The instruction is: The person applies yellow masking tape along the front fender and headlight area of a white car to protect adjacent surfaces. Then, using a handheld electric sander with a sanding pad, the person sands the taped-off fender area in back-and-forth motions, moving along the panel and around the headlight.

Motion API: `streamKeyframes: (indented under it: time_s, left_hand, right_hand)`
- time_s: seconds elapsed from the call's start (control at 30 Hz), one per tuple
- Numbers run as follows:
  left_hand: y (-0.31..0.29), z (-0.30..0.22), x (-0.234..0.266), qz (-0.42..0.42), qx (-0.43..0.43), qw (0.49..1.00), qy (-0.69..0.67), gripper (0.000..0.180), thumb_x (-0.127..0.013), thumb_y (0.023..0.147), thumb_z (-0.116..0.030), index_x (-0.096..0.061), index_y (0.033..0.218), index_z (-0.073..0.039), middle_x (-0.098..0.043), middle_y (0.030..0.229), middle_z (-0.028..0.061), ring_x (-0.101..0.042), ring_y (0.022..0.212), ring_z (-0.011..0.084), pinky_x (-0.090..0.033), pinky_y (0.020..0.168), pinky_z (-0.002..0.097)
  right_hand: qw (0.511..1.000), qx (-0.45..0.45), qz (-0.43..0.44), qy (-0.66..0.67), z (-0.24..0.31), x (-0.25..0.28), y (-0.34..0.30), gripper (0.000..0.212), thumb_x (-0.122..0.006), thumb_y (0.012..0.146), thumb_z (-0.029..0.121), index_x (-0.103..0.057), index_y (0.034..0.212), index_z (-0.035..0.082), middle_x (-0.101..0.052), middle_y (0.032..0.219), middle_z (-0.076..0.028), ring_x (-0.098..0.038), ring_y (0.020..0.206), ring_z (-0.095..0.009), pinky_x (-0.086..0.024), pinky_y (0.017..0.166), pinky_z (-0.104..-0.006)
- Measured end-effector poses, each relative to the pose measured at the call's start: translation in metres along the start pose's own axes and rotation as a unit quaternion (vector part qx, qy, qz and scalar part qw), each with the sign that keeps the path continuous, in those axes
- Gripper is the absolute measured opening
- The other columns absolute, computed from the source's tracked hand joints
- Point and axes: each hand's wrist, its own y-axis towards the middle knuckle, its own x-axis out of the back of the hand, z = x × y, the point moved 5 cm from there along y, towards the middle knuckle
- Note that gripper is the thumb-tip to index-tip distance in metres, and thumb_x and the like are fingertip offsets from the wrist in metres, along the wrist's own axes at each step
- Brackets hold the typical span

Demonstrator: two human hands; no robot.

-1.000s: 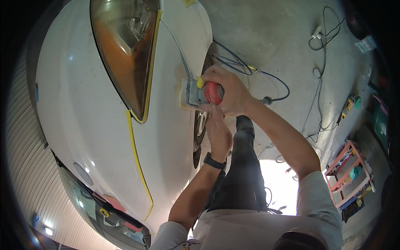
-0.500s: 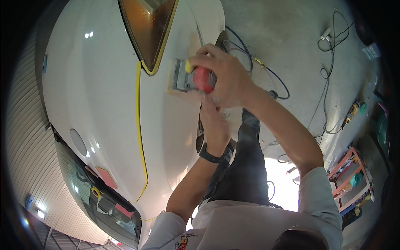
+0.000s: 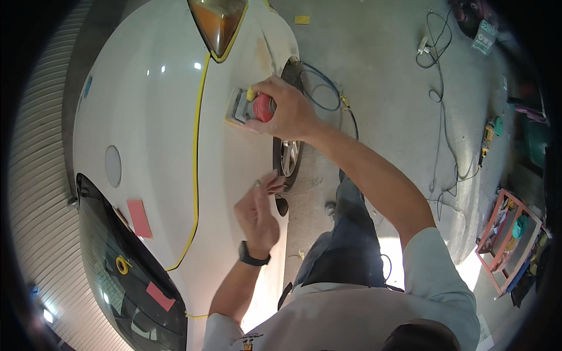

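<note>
My right hand (image 3: 287, 111) is wrapped round a sander with a red top (image 3: 263, 108) and a rectangular pad. The pad lies against the white painted fender of a car (image 3: 228, 175), below the taped headlight (image 3: 218, 26) and beside the front wheel (image 3: 291, 155). Lower down and apart from the sander, my left hand (image 3: 256, 216) is over the fender, its fingers loosely bent and apart, holding nothing that I can see. A dark watch (image 3: 254, 255) sits on that wrist. Yellow masking tape (image 3: 196, 146) runs along the bonnet seam, left of both hands.
A dark hose (image 3: 355, 124) with a yellow-wrapped joint trails on the concrete floor. Farther right lie a power strip (image 3: 422, 45) with its cord and a yellow power tool (image 3: 487, 139). A red-framed cart (image 3: 504, 234) stands at right. Pink sheets (image 3: 139, 218) and a tape roll (image 3: 122, 265) rest on the car.
My left hand has come away from the sander and dropped toward me over the fender. The sander stays in my right hand on the fender. The whole view has shifted.
</note>
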Motion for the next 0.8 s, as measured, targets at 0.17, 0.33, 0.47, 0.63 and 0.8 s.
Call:
streamKeyframes:
  time_s: [0.17, 0.33, 0.47, 0.63, 0.8]
  left_hand:
    - [0.028, -0.064, 0.106, -0.082, -0.265, 0.918, 0.282, 0.034, -0.052, 0.112, -0.018, -0.069, 0.127, 0.008, -0.075, 0.120, 0.0192, -0.071, 0.109, 0.0278, -0.055, 0.097, 0.0379]
    - [0.097, -0.083, 0.189, -0.046, -0.341, 0.753, 0.561, 0.040, -0.055, 0.109, -0.023, -0.062, 0.142, -0.002, -0.063, 0.142, 0.0191, -0.056, 0.133, 0.0400, -0.048, 0.111, 0.0503]
    - [0.159, -0.062, 0.228, -0.039, -0.295, 0.717, 0.631, 0.051, -0.049, 0.111, -0.033, -0.049, 0.155, -0.005, -0.049, 0.157, 0.0201, -0.049, 0.140, 0.0407, -0.042, 0.116, 0.0518]
    - [0.181, -0.042, 0.233, 0.010, -0.348, 0.660, 0.666, 0.051, -0.045, 0.112, -0.034, -0.042, 0.156, -0.008, -0.041, 0.162, 0.0223, -0.043, 0.145, 0.0444, -0.036, 0.119, 0.0559]
    - [0.179, -0.045, 0.233, 0.045, -0.329, 0.689, 0.644, 0.046, -0.039, 0.114, -0.033, -0.041, 0.152, -0.007, -0.039, 0.163, 0.0237, -0.040, 0.147, 0.0466, -0.034, 0.121, 0.0584]
  right_hand:
    - [0.997, 0.057, 0.040, -0.021, 0.029, -0.051, -0.090, 0.055, -0.089, 0.077, 0.034, -0.068, 0.124, 0.014, -0.058, 0.124, -0.008, -0.070, 0.102, -0.034, -0.059, 0.088, -0.0444]
    - [0.983, 0.101, 0.151, -0.036, 0.053, -0.085, -0.166, 0.045, -0.091, 0.077, 0.029, -0.065, 0.112, 0.018, -0.056, 0.117, -0.009, -0.073, 0.078, -0.030, -0.063, 0.067, -0.0425]
    - [0.993, 0.090, 0.078, 0.001, 0.047, -0.058, -0.119, 0.046, -0.090, 0.078, 0.030, -0.066, 0.115, 0.018, -0.056, 0.117, -0.009, -0.073, 0.078, -0.030, -0.063, 0.067, -0.0424]
    - [0.995, 0.100, 0.009, -0.021, 0.000, -0.014, -0.010, 0.048, -0.086, 0.078, 0.034, -0.069, 0.120, 0.018, -0.059, 0.117, -0.011, -0.074, 0.085, -0.030, -0.063, 0.077, -0.0428]
    - [1.000, -0.001, 0.018, -0.012, -0.064, 0.032, 0.098, 0.054, -0.089, 0.071, 0.038, -0.073, 0.116, 0.014, -0.067, 0.110, -0.010, -0.070, 0.097, -0.031, -0.058, 0.089, -0.0435]
